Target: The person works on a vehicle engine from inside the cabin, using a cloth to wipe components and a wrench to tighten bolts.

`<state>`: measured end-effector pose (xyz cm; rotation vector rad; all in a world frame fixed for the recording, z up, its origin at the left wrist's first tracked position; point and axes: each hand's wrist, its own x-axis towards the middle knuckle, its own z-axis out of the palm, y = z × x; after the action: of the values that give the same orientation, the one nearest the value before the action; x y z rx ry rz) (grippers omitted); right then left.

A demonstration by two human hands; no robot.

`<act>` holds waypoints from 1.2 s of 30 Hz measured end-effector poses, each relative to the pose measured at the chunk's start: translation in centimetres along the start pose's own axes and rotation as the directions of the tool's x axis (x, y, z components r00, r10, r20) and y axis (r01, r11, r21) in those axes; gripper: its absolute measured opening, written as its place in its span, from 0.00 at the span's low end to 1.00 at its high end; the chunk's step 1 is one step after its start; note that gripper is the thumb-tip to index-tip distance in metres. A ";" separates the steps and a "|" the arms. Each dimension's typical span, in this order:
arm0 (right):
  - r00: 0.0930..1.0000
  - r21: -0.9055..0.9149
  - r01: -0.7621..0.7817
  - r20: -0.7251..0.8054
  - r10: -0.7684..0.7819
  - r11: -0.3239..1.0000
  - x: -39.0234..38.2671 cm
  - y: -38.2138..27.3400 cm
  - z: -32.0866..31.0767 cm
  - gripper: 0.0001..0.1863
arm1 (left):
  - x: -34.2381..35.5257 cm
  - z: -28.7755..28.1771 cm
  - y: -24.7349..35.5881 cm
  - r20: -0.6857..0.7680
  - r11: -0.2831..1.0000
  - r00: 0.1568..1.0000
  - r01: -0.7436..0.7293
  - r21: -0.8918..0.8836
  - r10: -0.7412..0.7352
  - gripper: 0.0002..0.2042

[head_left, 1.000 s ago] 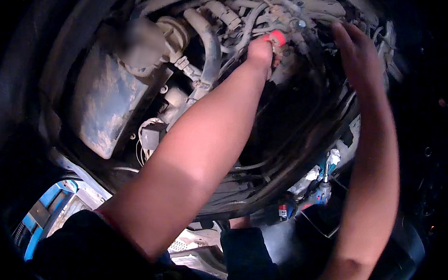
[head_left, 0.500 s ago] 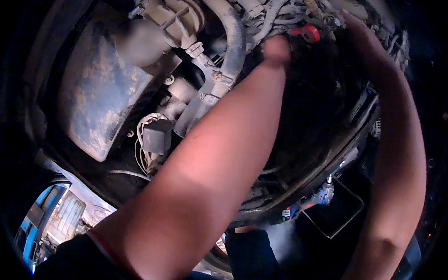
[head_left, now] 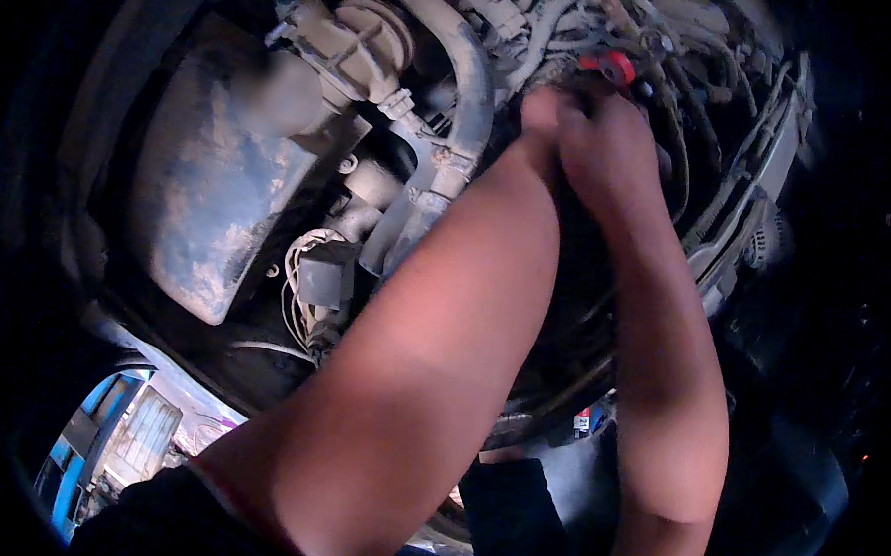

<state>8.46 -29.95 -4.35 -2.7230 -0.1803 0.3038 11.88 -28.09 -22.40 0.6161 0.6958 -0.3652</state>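
Both my arms reach into a dusty engine bay. My left hand (head_left: pixel 548 114) is bent into a rounded, closed shape beside the wiring; its fingertips and whatever they grip are hidden. Right against it, my right hand (head_left: pixel 615 151) is curled with the fingers drawn in, slightly blurred, and anything inside it cannot be made out. Just beyond both hands sits a red rounded part (head_left: pixel 617 69), among dusty hoses and a wiring harness (head_left: pixel 665 39). A thick curved hose (head_left: pixel 471 75) runs to the left of my left hand.
On the left lies a large dusty cover (head_left: pixel 210 198), with a round ribbed housing (head_left: pixel 371 41) behind it. A dark square connector block (head_left: pixel 324 278) sits beside my left forearm. Part of a red and blue tool (head_left: pixel 585 421) shows below the bay's near edge.
My right hand has swung left from the wiring at the far right and now meets my left hand. My right forearm covers most of the tool. My left hand has hardly moved.
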 end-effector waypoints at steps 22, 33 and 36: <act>0.988 -0.153 -0.152 -0.005 0.153 0.976 3.9 -0.6 4.4 0.24 | -2.2 1.0 2.6 0.160 0.333 0.939 -0.263 0.906 0.305 0.19; 0.946 -0.039 -0.324 -0.043 0.322 0.945 5.3 1.0 4.6 0.27 | -1.7 1.7 2.8 0.165 0.458 0.945 -0.283 0.843 0.282 0.16; 0.953 -0.128 -0.302 -0.059 0.297 0.945 5.4 0.3 4.4 0.21 | -1.7 2.0 3.0 0.159 0.514 0.952 -0.277 0.812 0.262 0.16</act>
<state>12.68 -27.64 -9.46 -2.8876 0.2361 0.3336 13.12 -26.91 -18.85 1.6277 0.3526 -0.3962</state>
